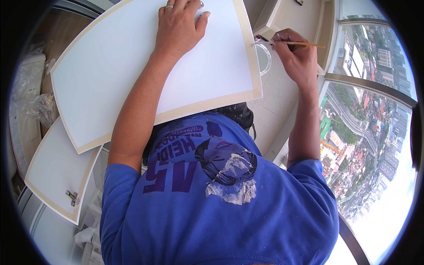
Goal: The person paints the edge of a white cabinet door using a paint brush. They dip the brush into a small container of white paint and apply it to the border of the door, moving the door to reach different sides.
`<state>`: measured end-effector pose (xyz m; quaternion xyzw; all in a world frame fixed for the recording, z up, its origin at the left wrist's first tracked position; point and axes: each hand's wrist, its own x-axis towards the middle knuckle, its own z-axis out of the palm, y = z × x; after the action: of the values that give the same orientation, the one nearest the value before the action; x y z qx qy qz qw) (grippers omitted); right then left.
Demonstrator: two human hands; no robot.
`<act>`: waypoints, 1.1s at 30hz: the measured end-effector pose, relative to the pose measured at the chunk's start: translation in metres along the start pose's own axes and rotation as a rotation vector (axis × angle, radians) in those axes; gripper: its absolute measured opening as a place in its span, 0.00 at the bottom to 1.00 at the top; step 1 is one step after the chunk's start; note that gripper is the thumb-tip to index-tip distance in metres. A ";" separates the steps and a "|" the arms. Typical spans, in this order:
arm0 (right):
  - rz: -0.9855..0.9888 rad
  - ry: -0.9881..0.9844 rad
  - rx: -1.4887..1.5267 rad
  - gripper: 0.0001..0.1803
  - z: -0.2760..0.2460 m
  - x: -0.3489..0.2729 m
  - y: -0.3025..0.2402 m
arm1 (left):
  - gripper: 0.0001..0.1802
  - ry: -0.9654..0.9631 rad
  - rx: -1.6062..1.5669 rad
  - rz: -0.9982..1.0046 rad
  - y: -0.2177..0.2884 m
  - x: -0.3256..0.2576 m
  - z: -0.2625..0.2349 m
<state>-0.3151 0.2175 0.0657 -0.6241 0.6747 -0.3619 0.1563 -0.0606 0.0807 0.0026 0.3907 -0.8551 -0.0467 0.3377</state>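
A large white panel (198,66) with a beige band along its edges lies tilted across my lap. My left hand (183,24) rests on its face near the top of the view, fingers lying apart and holding nothing; a ring is on one finger. Just off the panel's right edge, my right hand (296,55) is closed on a thin paintbrush (304,44) with a wooden handle. The brush's tip end points left, at the beige edge; whether it touches cannot be told. Below it, a round, clear-rimmed container (265,62) shows partly behind the panel.
A second white panel (57,168) with a beige border and a metal hinge (72,197) lies at the lower left. Clear plastic wrapping (39,106) is on the far left. Windows (366,110) line the right side, beside a cream frame (324,39).
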 end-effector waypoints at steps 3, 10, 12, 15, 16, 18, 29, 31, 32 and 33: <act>0.010 0.055 0.032 0.11 0.007 0.002 0.004 | 0.14 0.003 -0.007 -0.001 -0.001 0.000 0.000; 0.046 0.010 0.024 0.11 0.005 -0.005 0.007 | 0.14 0.012 -0.007 0.003 -0.002 -0.001 -0.001; 0.047 -0.022 -0.014 0.11 0.001 -0.008 0.001 | 0.14 0.008 -0.006 0.000 -0.001 -0.001 -0.001; 0.023 -0.031 0.004 0.11 -0.002 -0.009 -0.006 | 0.14 0.005 -0.009 -0.002 -0.001 -0.001 -0.001; 0.022 -0.042 0.010 0.11 -0.004 -0.009 -0.005 | 0.14 0.004 -0.010 -0.003 -0.001 -0.001 -0.001; 0.017 -0.052 0.006 0.11 -0.005 -0.007 -0.006 | 0.14 0.000 -0.008 -0.005 -0.001 -0.001 -0.001; -0.075 0.087 0.019 0.12 0.014 0.018 0.010 | 0.14 -0.037 -0.007 -0.029 0.000 0.001 -0.002; -0.065 0.072 -0.023 0.12 0.013 0.017 0.005 | 0.14 -0.043 0.007 -0.034 -0.001 0.000 -0.001; -0.059 0.066 -0.044 0.12 0.012 0.016 0.003 | 0.15 -0.043 0.006 -0.033 -0.001 0.000 -0.002; -0.046 0.040 -0.050 0.12 0.011 0.013 0.001 | 0.15 -0.042 0.006 -0.031 -0.001 0.000 -0.002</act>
<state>-0.3109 0.2014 0.0603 -0.6355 0.6722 -0.3607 0.1185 -0.0583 0.0804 0.0035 0.4039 -0.8558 -0.0577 0.3180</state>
